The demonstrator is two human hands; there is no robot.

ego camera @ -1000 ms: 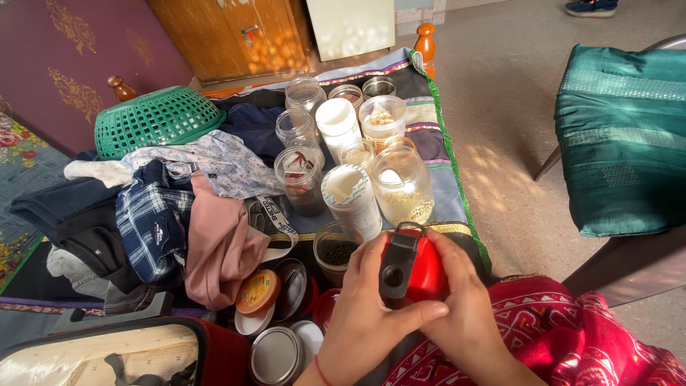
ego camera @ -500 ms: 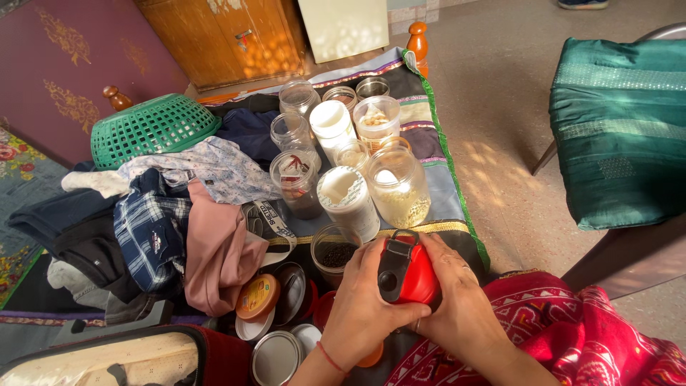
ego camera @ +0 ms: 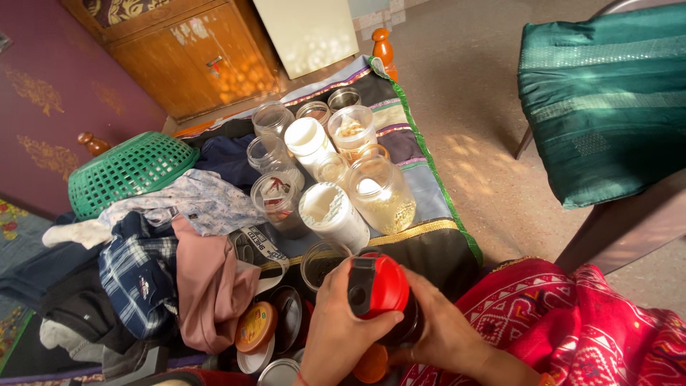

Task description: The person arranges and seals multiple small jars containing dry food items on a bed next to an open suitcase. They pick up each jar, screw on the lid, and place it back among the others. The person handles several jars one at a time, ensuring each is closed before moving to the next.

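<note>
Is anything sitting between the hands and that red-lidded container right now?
Nothing visible does. The left hand wraps the red-lidded container from its left side and the right hand cups it from the right, both in direct contact. The open jar of dark seeds stands just beyond, not between them.

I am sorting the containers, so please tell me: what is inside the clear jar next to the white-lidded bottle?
The clear jar holds pale grains in its lower part, and a white lump lies on them. What lies under the grains is covered.
</note>
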